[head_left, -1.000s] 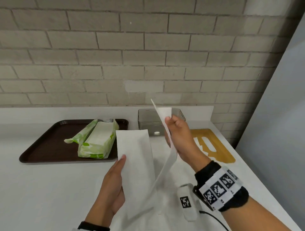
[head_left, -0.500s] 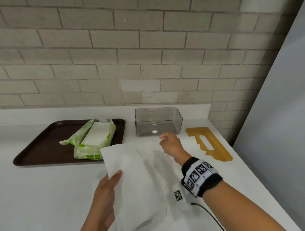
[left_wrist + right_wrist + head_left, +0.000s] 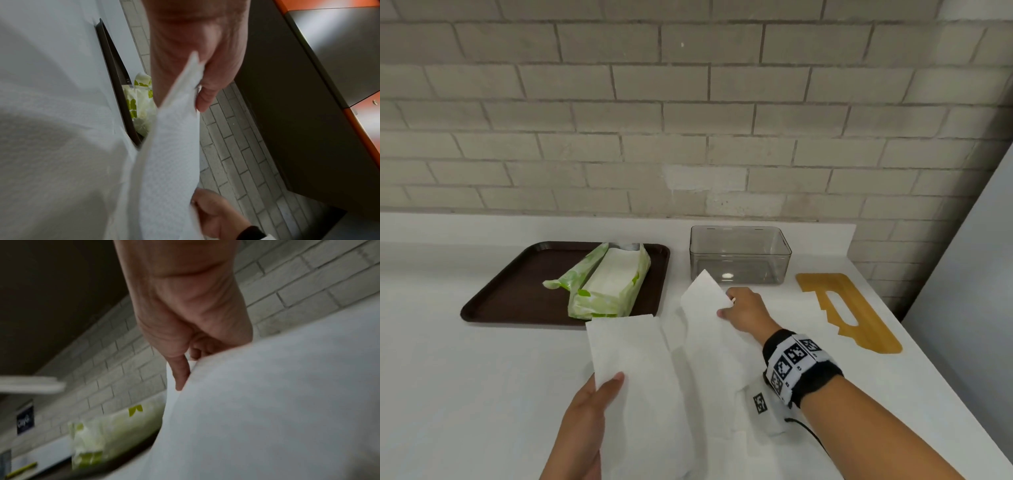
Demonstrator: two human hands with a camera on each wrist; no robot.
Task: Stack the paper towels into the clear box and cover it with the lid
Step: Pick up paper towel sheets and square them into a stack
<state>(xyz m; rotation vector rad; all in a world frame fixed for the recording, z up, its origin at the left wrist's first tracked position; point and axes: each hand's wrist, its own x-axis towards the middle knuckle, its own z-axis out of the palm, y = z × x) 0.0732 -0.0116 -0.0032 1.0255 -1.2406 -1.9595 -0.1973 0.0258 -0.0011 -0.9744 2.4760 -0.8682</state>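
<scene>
While the left hand (image 3: 589, 421) pinched one towel (image 3: 633, 370) on the counter and the right hand (image 3: 746, 313) pinched another's (image 3: 709, 329) far corner before the empty box (image 3: 739, 255), both sheets appeared light, limp, best gripped edgewise.

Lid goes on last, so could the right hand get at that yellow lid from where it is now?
Probably yes: the lid lies flat in the open, right of the right hand. But that hand pinches a paper towel.
</scene>
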